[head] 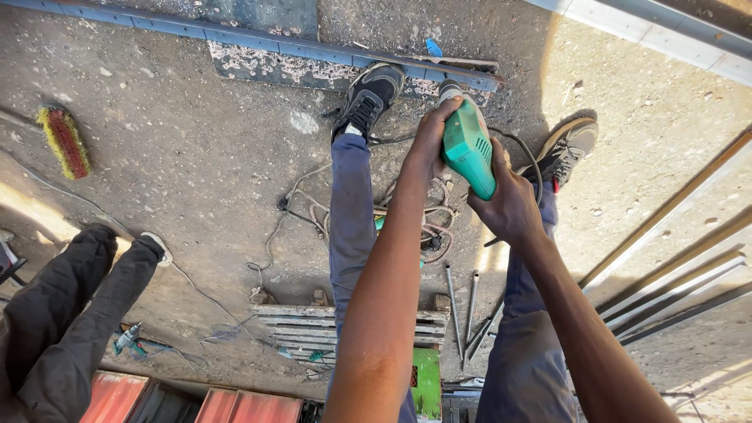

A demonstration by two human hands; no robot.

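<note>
Both my hands hold a green angle grinder [468, 147]. My left hand [429, 137] wraps the front of the tool near its head. My right hand [507, 202] grips the rear of the green body. The grinder's head points down at a long blue-grey steel bar [258, 39] lying on the concrete floor. My left shoe [368, 95] presses on that bar; my right shoe [570, 147] stands on the ground to the right. The disc itself is hidden behind my left hand.
Another person's dark-trousered legs [70, 298] stand at the left. A red and yellow brush [64, 141] lies far left. Tangled cables [313, 204] run under my legs. Metal rods [674, 274] lie at the right, a slatted grate [305, 327] and short pipes [466, 309] below.
</note>
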